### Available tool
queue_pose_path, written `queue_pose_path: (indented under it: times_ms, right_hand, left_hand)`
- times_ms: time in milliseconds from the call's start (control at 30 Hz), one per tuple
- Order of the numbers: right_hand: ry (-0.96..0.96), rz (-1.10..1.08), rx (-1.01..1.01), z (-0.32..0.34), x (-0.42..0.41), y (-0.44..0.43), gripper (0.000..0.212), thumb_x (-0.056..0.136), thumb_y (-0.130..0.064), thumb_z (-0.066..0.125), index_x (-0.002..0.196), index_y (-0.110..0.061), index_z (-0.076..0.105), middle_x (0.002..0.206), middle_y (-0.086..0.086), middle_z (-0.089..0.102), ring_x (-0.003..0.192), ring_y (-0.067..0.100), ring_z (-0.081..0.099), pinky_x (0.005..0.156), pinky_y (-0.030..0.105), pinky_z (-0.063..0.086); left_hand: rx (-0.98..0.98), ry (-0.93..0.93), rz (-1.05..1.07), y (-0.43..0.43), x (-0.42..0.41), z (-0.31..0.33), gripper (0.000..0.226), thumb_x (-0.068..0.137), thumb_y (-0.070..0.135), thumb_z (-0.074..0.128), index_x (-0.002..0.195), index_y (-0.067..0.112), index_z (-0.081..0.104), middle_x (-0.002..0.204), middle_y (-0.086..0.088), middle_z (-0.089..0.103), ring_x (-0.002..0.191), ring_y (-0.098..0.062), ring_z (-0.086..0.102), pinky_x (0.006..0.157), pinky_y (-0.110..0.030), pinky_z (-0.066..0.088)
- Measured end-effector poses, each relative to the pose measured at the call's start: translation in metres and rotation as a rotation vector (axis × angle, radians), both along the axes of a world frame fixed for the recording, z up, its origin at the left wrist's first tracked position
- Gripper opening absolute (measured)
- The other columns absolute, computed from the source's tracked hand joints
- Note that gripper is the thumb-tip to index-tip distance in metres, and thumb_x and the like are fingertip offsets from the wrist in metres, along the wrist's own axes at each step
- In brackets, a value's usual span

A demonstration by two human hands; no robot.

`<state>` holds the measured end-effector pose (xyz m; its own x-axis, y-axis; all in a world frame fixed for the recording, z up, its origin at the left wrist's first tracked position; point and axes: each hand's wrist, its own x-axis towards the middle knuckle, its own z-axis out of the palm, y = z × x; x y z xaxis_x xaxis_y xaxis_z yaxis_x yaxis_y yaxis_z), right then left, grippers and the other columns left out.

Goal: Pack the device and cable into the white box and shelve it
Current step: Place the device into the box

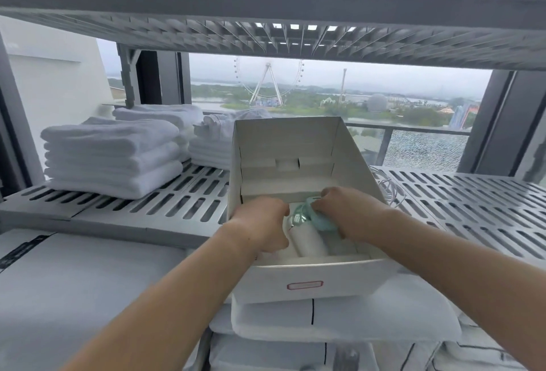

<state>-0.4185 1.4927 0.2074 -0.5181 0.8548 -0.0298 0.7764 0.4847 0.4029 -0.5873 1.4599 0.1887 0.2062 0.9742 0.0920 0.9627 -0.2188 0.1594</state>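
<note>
The white box (304,282) stands open, its lid flap raised, resting partly on the grey slotted shelf (177,193) and partly on folded white bedding. Inside lies a device (310,239) with a white cylindrical body and a mint-green head. My right hand (345,211) grips the green head. My left hand (260,226) is curled inside the box against the device's left side, over the box's left wall. A thin white cable (390,190) lies coiled on the shelf just right of the box, outside it.
Stacks of folded white towels (115,155) sit on the shelf to the left and behind the box. Another slotted shelf (266,36) hangs overhead. White bedding (339,323) with black trim lies under the box's front. A window is behind.
</note>
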Motion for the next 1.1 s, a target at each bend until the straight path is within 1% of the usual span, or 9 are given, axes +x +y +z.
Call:
queue_pose_path:
  times_ms: [100, 233, 300, 367, 533, 600, 733, 900, 1100]
  right_hand:
    - [-0.159, -0.001, -0.062, 0.0, 0.002, 0.004, 0.03, 0.082, -0.002, 0.055, 0.11, -0.01, 0.062, 0.111, 0.01, 0.059, 0.101, 0.026, 0.058, 0.07, 0.028, 0.042]
    - [-0.022, -0.004, -0.097, 0.006, 0.004, 0.012, 0.02, 0.076, -0.005, 0.063, 0.095, -0.011, 0.068, 0.073, 0.003, 0.055, 0.079, 0.025, 0.053, 0.056, 0.022, 0.037]
    - [0.109, 0.001, -0.1, 0.011, 0.004, 0.018, 0.031, 0.076, -0.013, 0.068, 0.108, -0.015, 0.067, 0.091, 0.003, 0.063, 0.093, 0.027, 0.058, 0.072, 0.024, 0.043]
    - [0.195, 0.043, -0.046, 0.017, 0.005, 0.025, 0.039, 0.076, -0.022, 0.073, 0.114, -0.019, 0.064, 0.111, 0.004, 0.064, 0.104, 0.022, 0.058, 0.082, 0.022, 0.04]
    - [0.462, 0.07, 0.073, 0.042, 0.012, 0.039, 0.032, 0.079, -0.028, 0.07, 0.11, -0.021, 0.066, 0.105, -0.001, 0.067, 0.087, 0.009, 0.053, 0.076, 0.015, 0.034]
    - [0.586, 0.086, 0.135, 0.052, 0.019, 0.041, 0.028, 0.079, -0.029, 0.07, 0.106, -0.021, 0.068, 0.104, -0.003, 0.068, 0.091, 0.01, 0.057, 0.08, 0.018, 0.039]
    - [0.793, 0.156, 0.263, 0.069, 0.047, 0.034, 0.023, 0.076, -0.025, 0.074, 0.098, -0.018, 0.071, 0.096, -0.001, 0.073, 0.08, 0.01, 0.065, 0.077, 0.023, 0.051]
    - [0.906, 0.212, 0.404, 0.07, 0.099, 0.026, 0.023, 0.073, -0.021, 0.078, 0.094, -0.014, 0.073, 0.094, 0.003, 0.074, 0.078, 0.015, 0.068, 0.079, 0.031, 0.055]
    - [0.859, 0.229, 0.346, 0.049, 0.167, 0.054, 0.029, 0.073, -0.021, 0.077, 0.099, -0.011, 0.071, 0.099, 0.004, 0.073, 0.082, 0.014, 0.067, 0.073, 0.024, 0.053]
  left_hand:
    - [-0.032, -0.034, -0.039, 0.001, -0.001, 0.003, 0.055, 0.079, 0.025, 0.063, 0.132, 0.028, 0.044, 0.129, 0.004, 0.053, 0.113, -0.018, 0.052, 0.085, -0.028, 0.048]
    - [-0.05, -0.077, -0.048, 0.007, 0.001, 0.007, 0.053, 0.078, 0.029, 0.065, 0.128, 0.029, 0.047, 0.122, 0.005, 0.057, 0.105, -0.016, 0.055, 0.073, -0.024, 0.045]
    - [-0.035, -0.073, -0.046, 0.014, 0.003, 0.013, 0.051, 0.078, 0.03, 0.066, 0.127, 0.028, 0.049, 0.122, 0.004, 0.057, 0.11, -0.016, 0.053, 0.082, -0.027, 0.047]
    - [-0.018, -0.051, -0.044, 0.023, 0.005, 0.022, 0.049, 0.078, 0.031, 0.066, 0.124, 0.027, 0.052, 0.123, 0.004, 0.056, 0.112, -0.016, 0.051, 0.09, -0.029, 0.046]
    - [0.042, -0.135, -0.029, 0.041, 0.005, 0.048, 0.037, 0.076, 0.026, 0.066, 0.112, 0.027, 0.06, 0.109, 0.006, 0.06, 0.095, -0.013, 0.054, 0.086, -0.027, 0.047]
    - [0.109, -0.155, -0.032, 0.044, 0.006, 0.059, 0.033, 0.078, 0.027, 0.065, 0.11, 0.028, 0.061, 0.104, 0.007, 0.062, 0.094, -0.012, 0.056, 0.087, -0.028, 0.047]
    - [0.232, -0.187, -0.091, 0.038, 0.021, 0.082, 0.029, 0.079, 0.032, 0.067, 0.107, 0.029, 0.062, 0.1, 0.008, 0.064, 0.093, -0.011, 0.058, 0.088, -0.027, 0.045]
    - [0.316, -0.216, -0.242, 0.025, 0.083, 0.09, 0.026, 0.081, 0.035, 0.067, 0.106, 0.029, 0.063, 0.1, 0.01, 0.064, 0.088, -0.007, 0.058, 0.078, -0.023, 0.039]
    - [0.346, -0.197, -0.251, 0.032, 0.169, 0.083, 0.031, 0.082, 0.032, 0.066, 0.112, 0.026, 0.063, 0.107, 0.007, 0.066, 0.087, -0.009, 0.057, 0.083, -0.026, 0.044]
